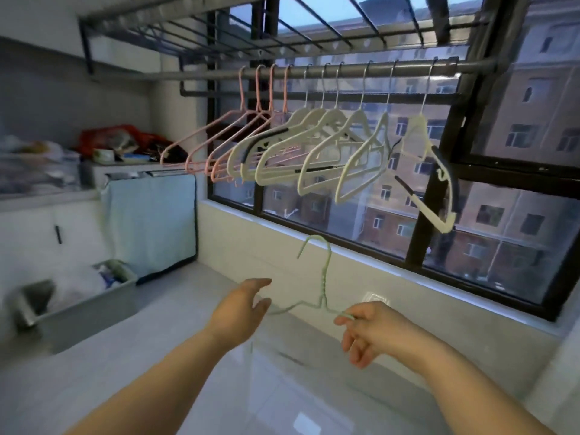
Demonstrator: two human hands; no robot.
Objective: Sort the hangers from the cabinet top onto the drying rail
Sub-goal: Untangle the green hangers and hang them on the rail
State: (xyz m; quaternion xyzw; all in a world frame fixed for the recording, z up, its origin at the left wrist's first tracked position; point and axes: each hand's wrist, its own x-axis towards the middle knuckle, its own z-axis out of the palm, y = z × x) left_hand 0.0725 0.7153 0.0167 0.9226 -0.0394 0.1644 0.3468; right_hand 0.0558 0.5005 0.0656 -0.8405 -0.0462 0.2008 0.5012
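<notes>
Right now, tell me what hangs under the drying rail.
Four pink hangers and, to their right, six cream hangers hang from the drying rail. They overlap, so several lower bars are hidden. The green hanger is below, not yet hung.

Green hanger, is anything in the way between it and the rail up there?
Nothing visible does. Open air lies between the green hanger and the rail, where pink hangers and cream hangers already hang.

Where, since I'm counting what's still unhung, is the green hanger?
Head view, low centre: the green hanger sits below the white hangers, pinched by the right hand, left hand at its other end.
</notes>
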